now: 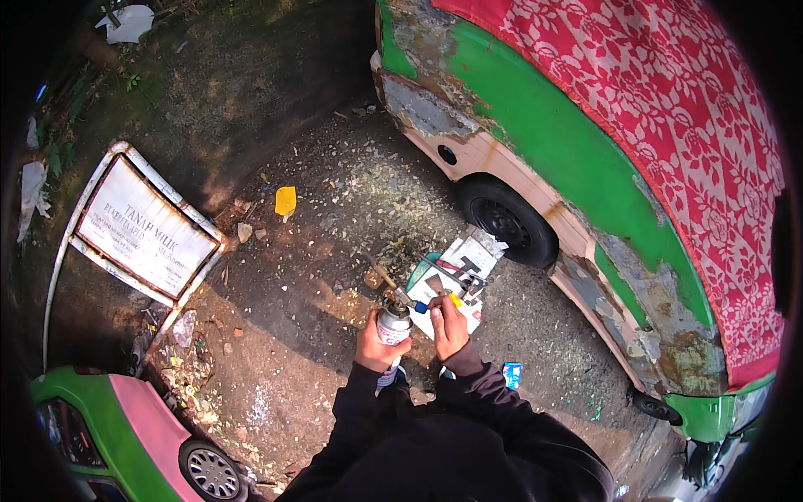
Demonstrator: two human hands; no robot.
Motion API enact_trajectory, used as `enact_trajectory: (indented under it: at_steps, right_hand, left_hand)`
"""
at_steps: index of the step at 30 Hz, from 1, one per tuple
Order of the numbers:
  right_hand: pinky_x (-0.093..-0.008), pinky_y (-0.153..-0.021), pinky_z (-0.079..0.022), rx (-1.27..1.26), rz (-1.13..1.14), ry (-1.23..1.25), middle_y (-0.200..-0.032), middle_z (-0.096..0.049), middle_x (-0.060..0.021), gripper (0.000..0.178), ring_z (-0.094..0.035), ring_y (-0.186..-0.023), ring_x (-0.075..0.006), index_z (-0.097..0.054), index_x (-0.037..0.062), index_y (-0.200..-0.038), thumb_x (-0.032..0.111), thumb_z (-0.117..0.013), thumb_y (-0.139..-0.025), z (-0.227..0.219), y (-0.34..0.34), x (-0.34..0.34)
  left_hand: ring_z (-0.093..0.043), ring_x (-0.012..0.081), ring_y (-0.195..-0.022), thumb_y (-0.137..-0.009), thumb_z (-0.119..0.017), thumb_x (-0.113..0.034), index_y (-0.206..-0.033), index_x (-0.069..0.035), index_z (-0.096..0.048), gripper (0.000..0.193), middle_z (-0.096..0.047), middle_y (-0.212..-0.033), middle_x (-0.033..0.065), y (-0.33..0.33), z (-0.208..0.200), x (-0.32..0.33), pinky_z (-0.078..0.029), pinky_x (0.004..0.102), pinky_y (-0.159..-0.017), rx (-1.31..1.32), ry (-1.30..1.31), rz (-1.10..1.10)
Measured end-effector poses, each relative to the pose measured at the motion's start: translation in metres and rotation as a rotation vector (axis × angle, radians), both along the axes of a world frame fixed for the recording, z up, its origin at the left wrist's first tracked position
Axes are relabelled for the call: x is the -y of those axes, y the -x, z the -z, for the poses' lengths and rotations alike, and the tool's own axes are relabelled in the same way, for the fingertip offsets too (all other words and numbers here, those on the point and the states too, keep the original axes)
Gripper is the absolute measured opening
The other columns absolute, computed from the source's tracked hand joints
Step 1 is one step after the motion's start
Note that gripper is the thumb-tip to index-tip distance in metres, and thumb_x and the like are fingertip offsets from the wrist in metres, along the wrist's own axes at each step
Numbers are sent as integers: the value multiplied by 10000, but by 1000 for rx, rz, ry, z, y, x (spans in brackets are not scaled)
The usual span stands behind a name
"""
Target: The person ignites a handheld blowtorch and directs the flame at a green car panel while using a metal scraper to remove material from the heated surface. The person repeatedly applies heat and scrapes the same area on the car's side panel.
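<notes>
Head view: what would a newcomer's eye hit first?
The red cloth with pale flower print, upper right, draped over the patchy green vehicle. Next, the whitish metal canister under a brass-coloured torch head, near centre in the left hand's grip. Then the white sign in its rusty metal frame, at left.

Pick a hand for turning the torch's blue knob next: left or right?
Probably right. The right hand has its fingertips close by the blue knob, though contact is unclear. The left hand is wrapped around the gas canister, supporting the torch.
</notes>
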State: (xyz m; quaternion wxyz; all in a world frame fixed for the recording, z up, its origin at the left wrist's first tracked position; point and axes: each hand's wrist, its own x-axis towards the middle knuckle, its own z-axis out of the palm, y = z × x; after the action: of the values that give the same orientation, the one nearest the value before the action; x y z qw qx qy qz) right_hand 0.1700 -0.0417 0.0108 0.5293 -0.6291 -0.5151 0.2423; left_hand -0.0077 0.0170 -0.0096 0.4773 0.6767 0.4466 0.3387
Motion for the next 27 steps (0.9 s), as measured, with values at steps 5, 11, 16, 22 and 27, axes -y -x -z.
enact_trajectory:
  at_steps: [5, 11, 16, 22, 27]
  right_hand:
    - [-391, -677, -485, -32, 121, 107, -836, -613, -190, 142, -616, -731, -349, -553, -1, -986, 137, -528, -1011, 33, -21, -2]
    - [-421, -618, -503, -33, 295, 354, -772, -650, -177, 95, -661, -686, -372, -552, 28, -976, 102, -596, -936, 167, -52, 24]
    - [-391, -618, -524, 28, 345, 487, -738, -645, -134, 110, -680, -681, -303, -562, 50, -978, 52, -623, -887, 286, -85, 16]
    - [-407, -749, -537, 236, 324, 458, -956, -647, -145, 183, -660, -833, -301, -591, 29, -1018, 30, -661, -848, 382, -98, -24]
    - [-443, -894, -475, 384, 276, 504, -983, -614, -149, 219, -567, -1000, -350, -601, 31, -1047, 112, -658, -852, 407, -102, -40]
  left_hand:
    - [-708, 276, -928, -620, -890, -196, -1165, -46, -571, 649, -700, -1010, 134, -10, 40, -13, -552, 402, -814, 40, 68, 11]
    - [-669, 273, -943, -623, -849, -154, -1160, -25, -562, 623, -654, -1035, 125, -10, 121, -10, -530, 388, -854, 19, 163, 17]
    - [-668, 214, -933, -631, -801, -101, -1178, -34, -548, 607, -658, -1035, 94, -29, 163, -19, -533, 356, -850, -11, 223, -23]
    - [-665, 185, -957, -646, -805, -54, -1217, -28, -520, 639, -657, -1059, 89, -34, 225, -26, -532, 338, -871, -12, 219, 46]
    - [-659, 166, -961, -650, -796, -36, -1217, -31, -524, 628, -654, -1065, 76, -31, 237, -24, -526, 326, -877, 11, 288, 48]
